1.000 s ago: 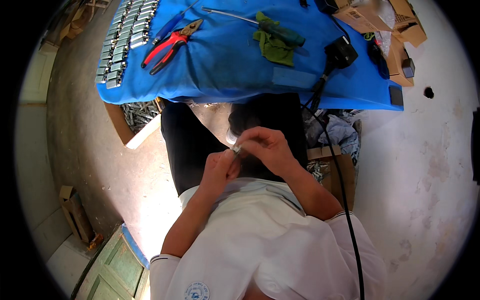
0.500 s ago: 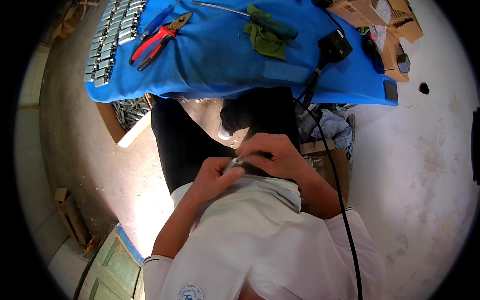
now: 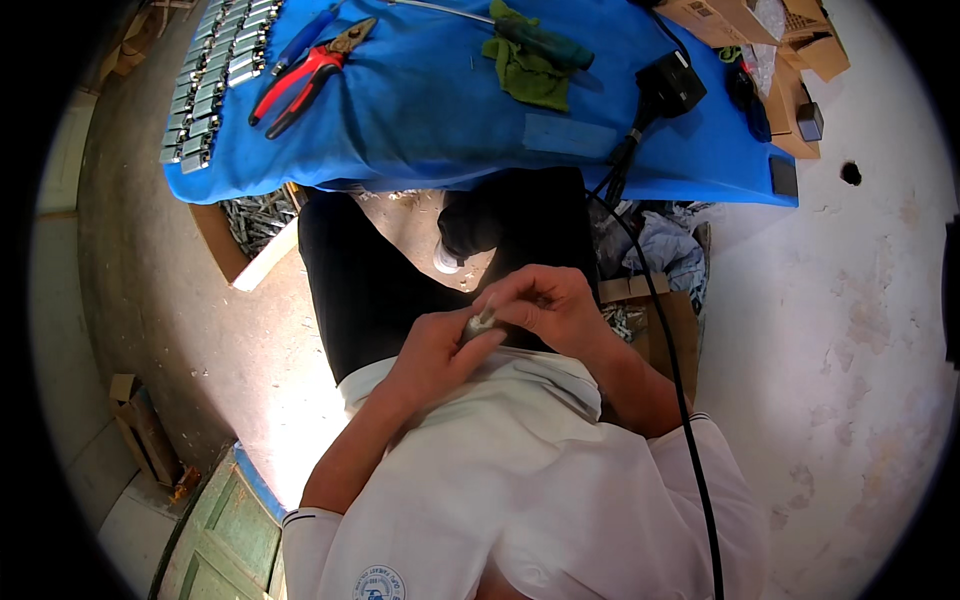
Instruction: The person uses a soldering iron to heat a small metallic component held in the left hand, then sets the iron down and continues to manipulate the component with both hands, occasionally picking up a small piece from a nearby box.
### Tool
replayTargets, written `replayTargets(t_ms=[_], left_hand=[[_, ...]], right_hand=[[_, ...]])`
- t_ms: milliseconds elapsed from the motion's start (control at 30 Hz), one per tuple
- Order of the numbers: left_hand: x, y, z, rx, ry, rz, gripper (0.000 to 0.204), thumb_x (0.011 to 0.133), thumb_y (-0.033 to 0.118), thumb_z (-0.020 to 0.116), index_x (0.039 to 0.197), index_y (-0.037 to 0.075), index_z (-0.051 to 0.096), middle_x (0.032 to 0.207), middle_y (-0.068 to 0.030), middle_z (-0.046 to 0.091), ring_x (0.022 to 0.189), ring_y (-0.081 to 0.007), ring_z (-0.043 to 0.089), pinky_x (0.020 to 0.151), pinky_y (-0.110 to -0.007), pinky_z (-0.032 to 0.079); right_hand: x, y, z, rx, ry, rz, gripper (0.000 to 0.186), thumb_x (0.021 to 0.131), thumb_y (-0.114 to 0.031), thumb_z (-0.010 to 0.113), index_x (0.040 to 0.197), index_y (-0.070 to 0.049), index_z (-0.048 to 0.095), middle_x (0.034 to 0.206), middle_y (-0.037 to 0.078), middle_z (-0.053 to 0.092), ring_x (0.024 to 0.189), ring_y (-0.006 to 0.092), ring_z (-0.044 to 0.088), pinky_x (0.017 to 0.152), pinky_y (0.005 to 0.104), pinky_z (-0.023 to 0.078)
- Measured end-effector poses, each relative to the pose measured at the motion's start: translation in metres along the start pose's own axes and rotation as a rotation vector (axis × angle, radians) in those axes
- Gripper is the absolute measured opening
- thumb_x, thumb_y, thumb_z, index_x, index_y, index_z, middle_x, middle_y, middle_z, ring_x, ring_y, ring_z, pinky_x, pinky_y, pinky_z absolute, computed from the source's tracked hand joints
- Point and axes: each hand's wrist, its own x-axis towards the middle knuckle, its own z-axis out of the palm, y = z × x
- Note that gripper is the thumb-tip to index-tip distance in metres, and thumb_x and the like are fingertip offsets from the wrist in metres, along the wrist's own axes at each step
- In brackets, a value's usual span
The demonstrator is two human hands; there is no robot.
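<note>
Head view — piece (image 3: 478,325) in left hand (image 3: 432,350)

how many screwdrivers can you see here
2: a blue-handled screwdriver beside the red-and-black pliers, and a teal-handled screwdriver touching the green rag. Others may be hidden.

From the wearer's head, one fisheye camera is facing steeply down, framing the left hand (image 3: 432,352) and right hand (image 3: 556,308) close below, the blue surface (image 3: 430,125) beyond.

Two hands (image 3: 436,350), one cloth (image 3: 533,88)
</note>
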Motion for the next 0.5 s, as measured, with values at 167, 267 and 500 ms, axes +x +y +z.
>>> replayTargets(t_ms=[167,267,500], left_hand=[[0.001,0.002,0.007,0.072,0.065,0.014,0.023,0.084,0.021,0.064,0.088,-0.001,0.062,0.060,-0.0147,0.055,0.050,-0.0245,0.052,0.051,-0.031,0.042],[0.003,0.006,0.007,0.134,0.105,0.031,0.023,0.083,0.022,0.065,0.088,-0.001,0.062,0.064,-0.0163,0.058,0.054,-0.0291,0.056,0.052,-0.033,0.043],[0.009,-0.001,0.010,0.261,0.155,0.063,0.024,0.083,0.023,0.066,0.089,0.000,0.063,0.070,-0.0159,0.061,0.060,-0.0317,0.060,0.055,-0.036,0.046]], right_hand=[[-0.001,0.007,-0.004,0.235,-0.008,0.118,0.004,0.087,0.002,0.059,0.090,0.002,0.060,0.095,0.013,0.065,0.088,0.0171,0.064,0.081,0.0282,0.053],[-0.002,0.010,-0.005,0.260,0.002,0.152,0.004,0.087,-0.001,0.059,0.090,-0.002,0.060,0.095,0.013,0.067,0.090,0.0173,0.064,0.082,0.0295,0.051],[-0.006,0.002,0.005,0.185,0.137,0.152,0.012,0.090,-0.003,0.057,0.100,0.002,0.059,0.097,0.010,0.066,0.090,0.0145,0.062,0.081,0.0275,0.051]])
